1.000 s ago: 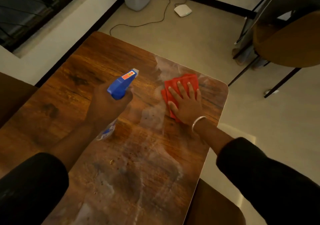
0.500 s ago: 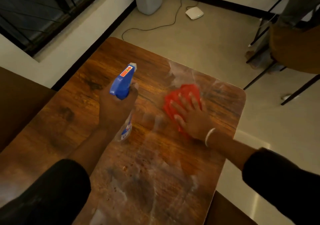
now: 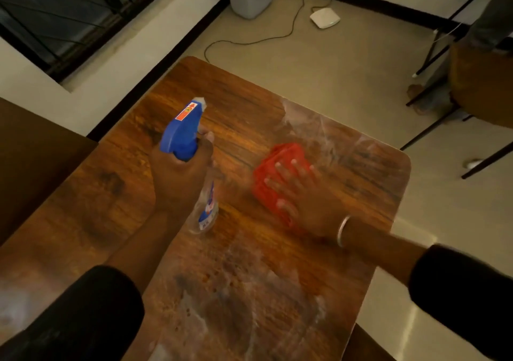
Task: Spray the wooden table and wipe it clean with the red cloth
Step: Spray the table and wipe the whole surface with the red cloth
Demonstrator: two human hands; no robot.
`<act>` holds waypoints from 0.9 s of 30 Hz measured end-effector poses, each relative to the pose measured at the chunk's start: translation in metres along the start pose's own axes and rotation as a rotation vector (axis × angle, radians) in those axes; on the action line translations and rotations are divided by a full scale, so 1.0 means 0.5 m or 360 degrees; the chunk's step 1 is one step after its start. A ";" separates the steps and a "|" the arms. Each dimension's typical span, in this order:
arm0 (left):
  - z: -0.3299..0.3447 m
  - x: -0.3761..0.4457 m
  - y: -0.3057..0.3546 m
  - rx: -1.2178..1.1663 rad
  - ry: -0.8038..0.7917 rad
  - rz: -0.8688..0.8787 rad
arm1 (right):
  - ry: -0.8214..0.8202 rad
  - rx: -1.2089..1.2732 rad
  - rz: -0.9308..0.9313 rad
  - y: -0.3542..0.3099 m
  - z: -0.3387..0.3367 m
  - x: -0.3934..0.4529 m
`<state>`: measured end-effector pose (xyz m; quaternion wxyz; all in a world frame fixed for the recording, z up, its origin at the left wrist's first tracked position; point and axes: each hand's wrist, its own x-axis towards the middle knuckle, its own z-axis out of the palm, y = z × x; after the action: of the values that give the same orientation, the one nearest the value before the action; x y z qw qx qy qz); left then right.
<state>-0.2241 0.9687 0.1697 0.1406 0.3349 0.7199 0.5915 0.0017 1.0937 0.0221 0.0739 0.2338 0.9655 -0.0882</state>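
Brown wood-grain table with rounded corners (image 3: 133, 194): whitish wet smears across far right corner and near centre. Folded red cloth (image 3: 273, 166) lies flat on it, right of centre.

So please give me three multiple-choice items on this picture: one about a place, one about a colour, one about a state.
1. Where does the red cloth lie?
A. on the floor
B. on the wooden table
C. on a chair

2. What colour is the head of the spray bottle?
A. blue
B. green
C. white

3. What is the right hand doing?
A. hanging free
B. holding the bottle
C. pressing flat on the cloth

Answers: 1 B, the cloth rests on the tabletop. 2 A, the trigger head in the left hand is blue. 3 C, its spread fingers cover the cloth.
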 end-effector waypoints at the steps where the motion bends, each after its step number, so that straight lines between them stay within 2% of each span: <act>1: -0.003 0.000 -0.001 -0.0027 -0.0014 0.0006 | 0.0028 0.0046 0.0161 0.029 -0.015 0.038; 4: -0.002 -0.008 -0.006 -0.0069 -0.0003 -0.0009 | 0.0116 0.0166 0.0519 0.071 -0.053 0.174; 7: 0.018 -0.024 -0.009 0.0031 -0.0060 -0.0068 | 0.0122 0.0193 0.0621 0.048 -0.072 0.275; 9: 0.034 -0.027 -0.006 0.0105 -0.0161 -0.0058 | 0.0133 0.0175 0.0568 0.017 -0.070 0.279; 11: 0.044 -0.017 -0.001 0.0132 -0.0240 0.0006 | 0.0130 0.0116 0.0366 0.004 -0.053 0.220; 13: 0.039 0.002 0.001 0.0166 -0.0214 0.0016 | 0.0105 0.0074 0.0223 0.031 -0.039 0.146; 16: 0.021 0.015 -0.008 0.0081 -0.0130 -0.0070 | 0.0021 0.0142 0.0348 0.099 -0.047 0.101; 20: 0.009 -0.003 -0.008 0.0078 -0.0124 -0.0054 | 0.0121 0.0229 0.0692 0.136 -0.087 0.223; 24: 0.024 -0.017 -0.002 0.0124 -0.0110 -0.0096 | 0.0071 0.0301 0.0689 0.108 -0.115 0.379; 27: 0.034 -0.016 0.004 0.0105 -0.0189 -0.0165 | 0.0074 0.0226 0.0570 0.103 -0.105 0.367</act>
<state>-0.2073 0.9765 0.1655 0.2024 0.3360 0.7458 0.5385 -0.1412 1.2299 0.0326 0.0495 0.4084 0.9013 -0.1361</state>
